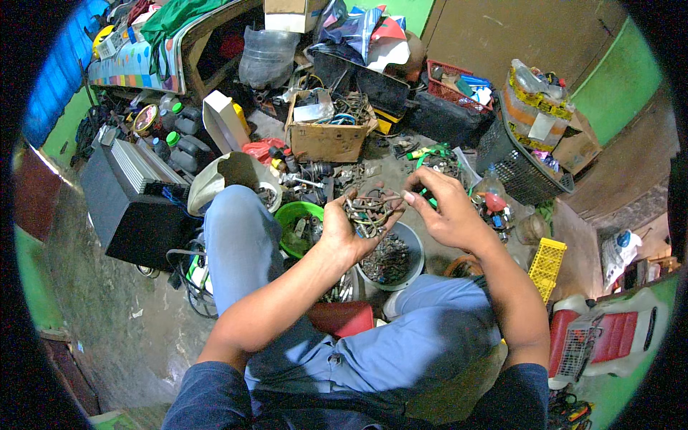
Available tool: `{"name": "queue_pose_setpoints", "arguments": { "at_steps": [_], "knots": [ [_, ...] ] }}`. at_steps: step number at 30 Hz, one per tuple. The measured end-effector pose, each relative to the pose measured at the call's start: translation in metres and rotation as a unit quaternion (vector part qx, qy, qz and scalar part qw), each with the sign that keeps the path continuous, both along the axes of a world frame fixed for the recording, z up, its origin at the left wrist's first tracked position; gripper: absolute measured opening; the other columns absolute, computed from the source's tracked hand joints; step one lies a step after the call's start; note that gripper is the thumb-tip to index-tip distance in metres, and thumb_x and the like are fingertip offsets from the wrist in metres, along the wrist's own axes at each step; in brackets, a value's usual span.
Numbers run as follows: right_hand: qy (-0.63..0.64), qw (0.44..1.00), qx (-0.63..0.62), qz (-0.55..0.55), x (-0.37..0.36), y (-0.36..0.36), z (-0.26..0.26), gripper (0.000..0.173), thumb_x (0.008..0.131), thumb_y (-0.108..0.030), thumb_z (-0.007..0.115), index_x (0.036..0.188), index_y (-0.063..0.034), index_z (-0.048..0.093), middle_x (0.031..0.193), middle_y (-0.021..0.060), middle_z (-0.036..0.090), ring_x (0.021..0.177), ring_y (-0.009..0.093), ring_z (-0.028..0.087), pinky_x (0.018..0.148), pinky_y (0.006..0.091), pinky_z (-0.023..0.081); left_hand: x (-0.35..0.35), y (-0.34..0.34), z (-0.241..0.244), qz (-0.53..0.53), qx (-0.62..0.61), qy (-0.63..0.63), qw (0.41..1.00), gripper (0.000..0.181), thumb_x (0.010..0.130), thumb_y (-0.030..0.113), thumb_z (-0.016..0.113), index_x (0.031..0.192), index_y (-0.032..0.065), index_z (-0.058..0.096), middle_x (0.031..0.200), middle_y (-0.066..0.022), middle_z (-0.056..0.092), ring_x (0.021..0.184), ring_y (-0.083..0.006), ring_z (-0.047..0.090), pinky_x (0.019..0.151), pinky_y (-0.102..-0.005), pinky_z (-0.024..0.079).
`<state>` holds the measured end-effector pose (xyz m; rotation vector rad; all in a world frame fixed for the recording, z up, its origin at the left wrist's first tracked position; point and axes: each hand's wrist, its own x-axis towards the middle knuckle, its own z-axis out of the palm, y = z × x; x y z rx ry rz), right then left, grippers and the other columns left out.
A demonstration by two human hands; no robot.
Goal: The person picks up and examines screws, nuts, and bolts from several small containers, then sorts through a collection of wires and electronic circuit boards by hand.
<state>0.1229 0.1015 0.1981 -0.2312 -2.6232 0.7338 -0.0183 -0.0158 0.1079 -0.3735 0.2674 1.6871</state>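
Note:
My left hand is palm up and cups a pile of small metal hardware, with screws, bolts and ring-like pieces among it. Close on its right, my right hand pinches a small metal piece between thumb and fingertips at the pile's edge; its exact kind is too small to tell. Below the hands stands a grey round tub filled with small dark metal parts. A bright green bowl with a few metal parts sits left of it, partly hidden by my left forearm and knee.
A whitish container lies tilted beside my left knee, near a black case. Ahead is a cardboard box of cables and parts. A dark perforated basket and yellow crate stand right. Loose tools and parts litter the floor.

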Motion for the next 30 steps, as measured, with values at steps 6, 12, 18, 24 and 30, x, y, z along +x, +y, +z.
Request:
{"name": "queue_pose_setpoints", "arguments": {
  "at_steps": [6, 12, 18, 24, 30],
  "knots": [
    [-0.015, 0.966, -0.256, -0.043, 0.001, 0.006, -0.005, 0.017, 0.098, -0.015, 0.062, 0.101, 0.0013, 0.061, 0.093, 0.0100, 0.068, 0.087, 0.018, 0.068, 0.080, 0.0346, 0.055, 0.001, 0.000, 0.005, 0.012, -0.002, -0.001, 1.000, 0.048, 0.105, 0.032, 0.029, 0.136, 0.0028, 0.051, 0.131, -0.0275, 0.056, 0.118, -0.0433, 0.057, 0.103, -0.0556, 0.048],
    [-0.014, 0.917, -0.399, -0.008, 0.007, 0.017, -0.006, 0.013, 0.098, -0.012, 0.062, 0.103, 0.0004, 0.062, 0.093, 0.0058, 0.067, 0.088, 0.013, 0.067, 0.079, 0.0298, 0.056, -0.002, 0.000, 0.001, 0.005, 0.005, 0.009, 1.000, 0.047, 0.104, 0.032, 0.028, 0.127, 0.0005, 0.054, 0.122, -0.0215, 0.059, 0.119, -0.0414, 0.056, 0.105, -0.0547, 0.047],
    [-0.013, 0.925, -0.380, -0.009, 0.014, 0.024, -0.007, 0.008, 0.098, -0.007, 0.061, 0.101, 0.0004, 0.061, 0.090, 0.0051, 0.068, 0.087, 0.013, 0.068, 0.078, 0.0298, 0.057, -0.006, 0.000, 0.013, 0.040, -0.020, 0.005, 0.999, 0.046, 0.104, 0.030, 0.028, 0.125, 0.0027, 0.058, 0.123, -0.0210, 0.060, 0.121, -0.0395, 0.055, 0.108, -0.0559, 0.043],
    [-0.025, 0.921, -0.387, -0.025, 0.022, 0.026, -0.001, 0.011, 0.095, -0.008, 0.066, 0.100, 0.0007, 0.062, 0.083, 0.0048, 0.067, 0.077, 0.011, 0.065, 0.071, 0.0276, 0.054, -0.009, 0.002, 0.010, 0.040, -0.020, 0.007, 0.999, 0.046, 0.104, 0.029, 0.028, 0.127, 0.0027, 0.059, 0.126, -0.0212, 0.059, 0.124, -0.0396, 0.053, 0.110, -0.0565, 0.042],
    [-0.072, 0.960, -0.266, -0.056, 0.024, 0.025, -0.004, 0.017, 0.089, -0.014, 0.074, 0.096, -0.0012, 0.066, 0.083, 0.0034, 0.069, 0.075, 0.011, 0.064, 0.069, 0.0297, 0.053, -0.007, 0.003, 0.011, 0.043, -0.027, 0.005, 0.999, 0.045, 0.103, 0.028, 0.029, 0.128, 0.0028, 0.057, 0.128, -0.0208, 0.059, 0.125, -0.0391, 0.053, 0.111, -0.0558, 0.041]
  ]
}}
